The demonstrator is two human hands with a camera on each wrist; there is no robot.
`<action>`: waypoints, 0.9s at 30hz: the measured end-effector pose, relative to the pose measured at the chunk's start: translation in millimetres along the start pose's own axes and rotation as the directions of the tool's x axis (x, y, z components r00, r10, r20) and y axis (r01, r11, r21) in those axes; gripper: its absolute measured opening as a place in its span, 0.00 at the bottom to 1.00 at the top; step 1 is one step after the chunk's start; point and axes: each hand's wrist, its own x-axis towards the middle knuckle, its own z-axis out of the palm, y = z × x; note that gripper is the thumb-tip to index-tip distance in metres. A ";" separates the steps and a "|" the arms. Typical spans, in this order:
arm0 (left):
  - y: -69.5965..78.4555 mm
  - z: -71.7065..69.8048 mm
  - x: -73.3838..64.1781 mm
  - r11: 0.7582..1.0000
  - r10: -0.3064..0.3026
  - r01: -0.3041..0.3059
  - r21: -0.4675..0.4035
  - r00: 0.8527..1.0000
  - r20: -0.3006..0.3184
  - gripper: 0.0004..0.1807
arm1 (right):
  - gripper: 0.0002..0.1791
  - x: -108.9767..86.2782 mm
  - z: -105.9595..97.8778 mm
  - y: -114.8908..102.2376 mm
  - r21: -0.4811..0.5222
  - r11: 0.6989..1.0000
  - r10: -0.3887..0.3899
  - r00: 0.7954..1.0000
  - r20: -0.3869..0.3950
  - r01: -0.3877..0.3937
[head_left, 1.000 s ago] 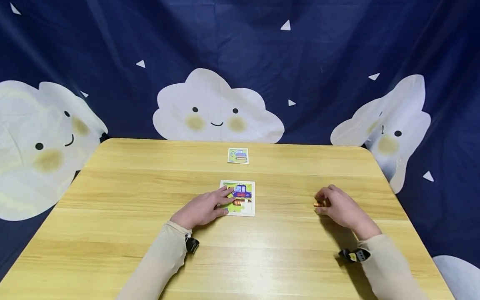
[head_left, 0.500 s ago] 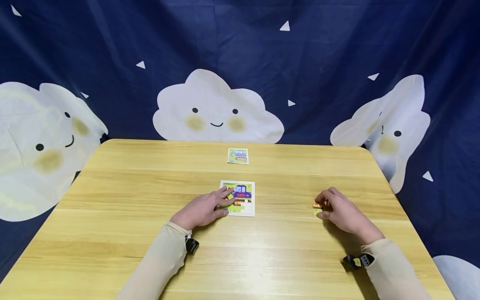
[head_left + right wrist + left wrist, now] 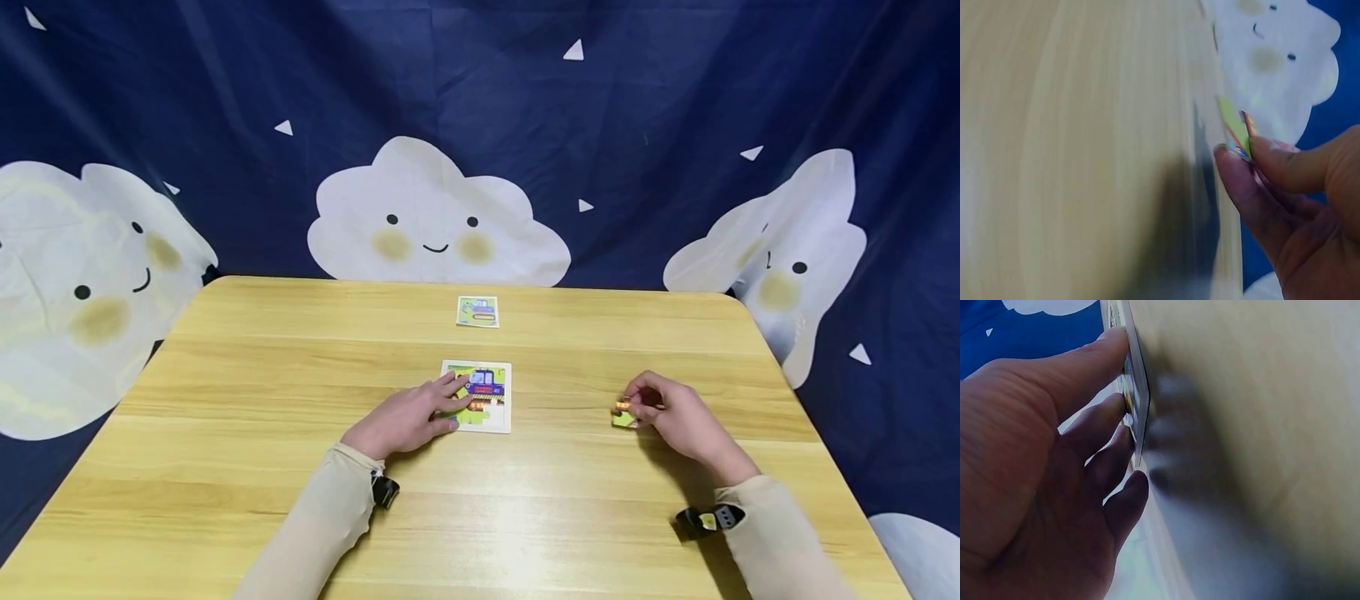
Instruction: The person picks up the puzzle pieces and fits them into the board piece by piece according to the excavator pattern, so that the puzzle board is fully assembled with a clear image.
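Note:
My left hand point(image 3: 405, 418) rests on the left part of a jigsaw puzzle board point(image 3: 507, 408), fingers spread and fairly straight. The board has a white rim and a picture of a purple-blue digger on green; a white gap shows at its lower right. In the left wrist view the fingertips touch the board's face near its edge. Off to the right of the board, my right hand point(image 3: 681, 419) pinches a puzzle piece point(image 3: 622, 415), green with an orange strip, between thumb and fingers above the table. The right wrist view shows this piece point(image 3: 1233, 125) tilted, partly hidden by the fingers.
A small picture card point(image 3: 477, 312) with a similar digger lies behind the board, near the back of the wooden table point(image 3: 300, 517). A dark blue curtain point(image 3: 637, 100) with white clouds hangs behind the table.
My right hand has shifted slightly left with the puzzle piece, and more of the piece now shows beyond the fingers. My left hand has stayed on the board.

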 end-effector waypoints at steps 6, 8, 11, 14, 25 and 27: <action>0.5 0.2 0.8 1.000 0.000 0.000 0.010 1.000 0.002 0.25 | 0.08 11.4 21.1 -21.8 0.110 0.993 0.041 0.999 -0.004 -0.040; 0.5 0.0 1.0 1.000 0.003 -0.003 0.016 1.000 0.001 0.26 | 0.08 16.3 28.7 -31.6 0.116 0.992 0.047 0.999 0.008 -0.047; 0.7 0.2 1.3 1.000 0.007 -0.007 0.026 1.000 0.000 0.26 | 0.07 24.2 41.0 -45.4 0.136 0.989 0.051 0.998 0.031 -0.055; 0.9 1.2 1.5 1.000 0.007 -0.006 0.026 1.000 -0.001 0.25 | 0.07 32.1 52.7 -57.1 0.151 0.987 0.045 0.998 0.052 -0.052; 0.0 2.5 2.7 0.999 0.016 -0.016 0.030 1.000 -0.013 0.25 | 0.09 46.3 74.4 -78.1 0.285 0.955 0.049 0.989 0.136 -0.087; 0.5 2.1 2.3 1.000 0.012 -0.011 0.026 1.000 -0.018 0.25 | 0.09 47.4 77.9 -81.0 0.324 0.942 0.037 0.988 0.151 -0.084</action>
